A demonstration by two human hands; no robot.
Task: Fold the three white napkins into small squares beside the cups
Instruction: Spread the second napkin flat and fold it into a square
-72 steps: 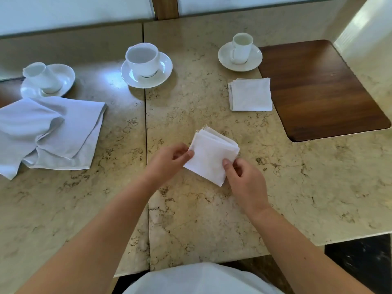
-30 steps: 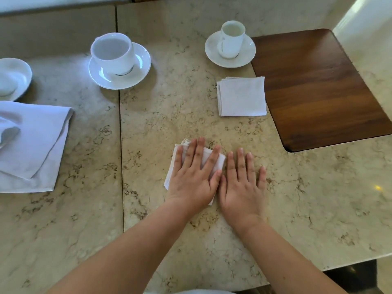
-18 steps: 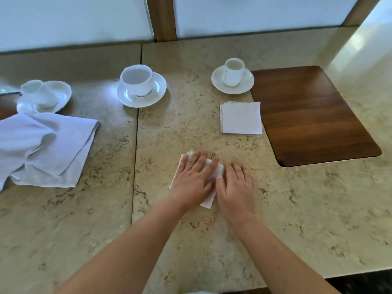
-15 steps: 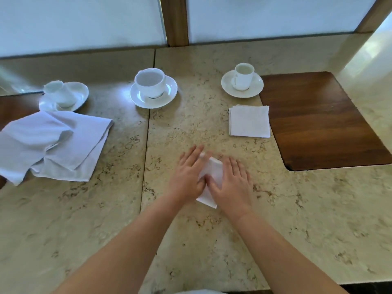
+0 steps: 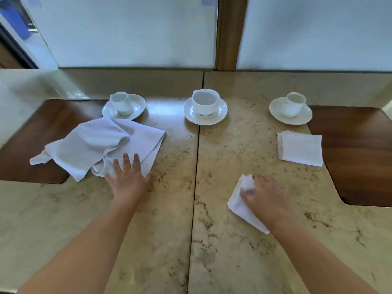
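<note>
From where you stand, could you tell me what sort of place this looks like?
Probably a café or hotel dining area: three white cups on saucers, such as the middle cup, stand in a row on a marble-look table, with a folded napkin beside one.

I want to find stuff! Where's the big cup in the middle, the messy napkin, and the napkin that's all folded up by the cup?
Middle cup [image 5: 205, 102]: head view, on its front wall.
Messy napkin [image 5: 96, 143]: head view, on its rumpled middle.
Folded napkin [image 5: 301, 148]: head view, on its flat top.
</note>
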